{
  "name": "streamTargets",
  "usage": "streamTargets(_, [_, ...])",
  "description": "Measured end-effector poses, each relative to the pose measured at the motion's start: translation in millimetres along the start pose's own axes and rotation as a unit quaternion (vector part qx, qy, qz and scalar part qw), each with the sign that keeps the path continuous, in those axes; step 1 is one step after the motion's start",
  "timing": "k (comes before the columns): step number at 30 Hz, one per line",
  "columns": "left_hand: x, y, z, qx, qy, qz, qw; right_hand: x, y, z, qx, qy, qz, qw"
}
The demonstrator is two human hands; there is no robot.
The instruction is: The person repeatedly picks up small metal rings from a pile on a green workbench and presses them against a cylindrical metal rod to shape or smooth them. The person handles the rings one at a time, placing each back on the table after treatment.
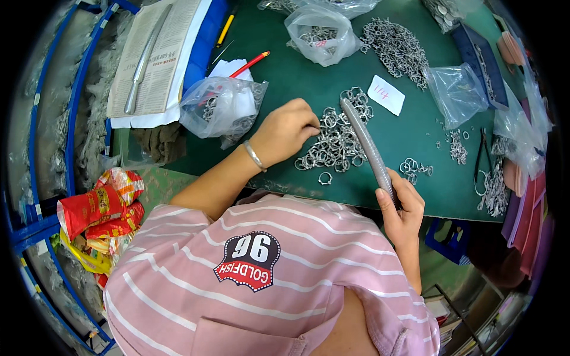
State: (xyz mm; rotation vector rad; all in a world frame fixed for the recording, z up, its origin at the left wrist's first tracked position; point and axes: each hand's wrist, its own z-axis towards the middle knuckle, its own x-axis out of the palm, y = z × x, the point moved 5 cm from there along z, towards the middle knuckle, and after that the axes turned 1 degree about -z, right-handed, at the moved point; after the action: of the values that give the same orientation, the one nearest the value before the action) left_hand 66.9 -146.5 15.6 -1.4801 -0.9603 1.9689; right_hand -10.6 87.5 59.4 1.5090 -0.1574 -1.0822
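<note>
A heap of silver rings (335,142) lies on the green table in front of me, with one loose ring (325,178) at its near edge. My left hand (288,132), wearing a bangle, is closed at the heap's left side. Its fingertips are pinched beside the rings, and whatever they hold is hidden. My right hand (402,207) grips the thick lower end of a grey tapered ring mandrel (369,145). The mandrel slants up and left across the heap's right edge. No ring shows on its visible length. A smaller group of rings (414,170) sits right of it.
Clear plastic bags (323,37) and a chain-like metal pile (395,50) occupy the far side. A paper slip (386,95) lies beyond the heap. Pliers (482,155) and small parts are at right. Left are a red pen (249,64), a bag (222,110), and another metal mandrel (145,65) on newspaper.
</note>
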Motion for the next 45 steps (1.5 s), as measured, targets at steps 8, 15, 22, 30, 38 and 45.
streamTargets(8, [0, 2, -2, -0.204, 0.035, -0.556, 0.805, -1, -7, 1, 0.009, -0.003, -0.001, 1.0])
streamTargets(15, [7, -1, -4, -0.236, 0.05, -0.673, 0.699, 0, -5, 3, 0.009, -0.002, -0.001, 1.0])
streamTargets(22, [7, -3, -3, -0.238, 0.051, -0.671, 0.7, 2, -7, 1, 0.024, 0.009, 0.006, 1.0])
streamTargets(30, [4, -1, -5, -0.243, -0.005, -0.646, 0.723, 6, -6, 3, 0.015, 0.009, 0.008, 1.0])
streamTargets(38, [-1, -3, -6, -0.248, -0.074, -0.525, 0.811, 8, -7, 3, 0.027, 0.014, 0.005, 1.0])
streamTargets(45, [-1, -9, -6, -0.252, -0.09, -0.452, 0.851, 9, -8, 4, 0.022, 0.007, 0.004, 1.0])
